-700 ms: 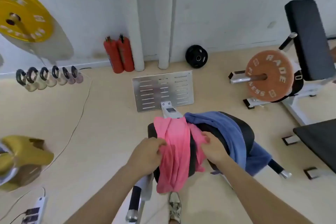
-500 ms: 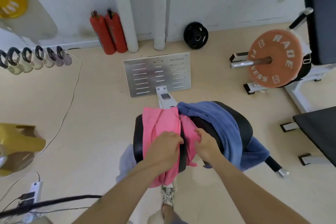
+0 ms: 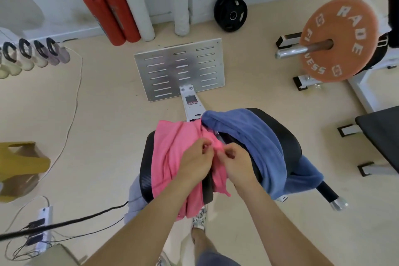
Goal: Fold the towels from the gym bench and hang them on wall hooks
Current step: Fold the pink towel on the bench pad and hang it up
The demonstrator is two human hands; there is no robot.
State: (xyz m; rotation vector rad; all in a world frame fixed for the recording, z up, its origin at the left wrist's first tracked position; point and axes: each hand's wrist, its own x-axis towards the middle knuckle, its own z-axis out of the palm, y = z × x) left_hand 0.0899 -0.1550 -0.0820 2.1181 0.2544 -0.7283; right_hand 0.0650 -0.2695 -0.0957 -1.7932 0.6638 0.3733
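Note:
A pink towel (image 3: 170,153) lies crumpled over the black padded bench seat (image 3: 289,147), hanging off its near edge. A blue towel (image 3: 254,136) is draped across the seat's right side and down toward the floor. My left hand (image 3: 195,162) and my right hand (image 3: 236,162) meet over the middle of the pink towel, each pinching a fold of its cloth between thumb and fingers. No wall hooks are in sight.
A slotted metal footplate (image 3: 179,69) sits beyond the seat. Two red extinguishers (image 3: 110,13) and a black weight plate (image 3: 230,12) stand by the wall. An orange plate on a bar (image 3: 339,39) is at right, kettlebells (image 3: 32,54) at left, a power strip (image 3: 42,224) near left.
My left hand moved from the towel's left edge to its middle, close to my right hand. Both now pinch the pink cloth. The camera tilted further down.

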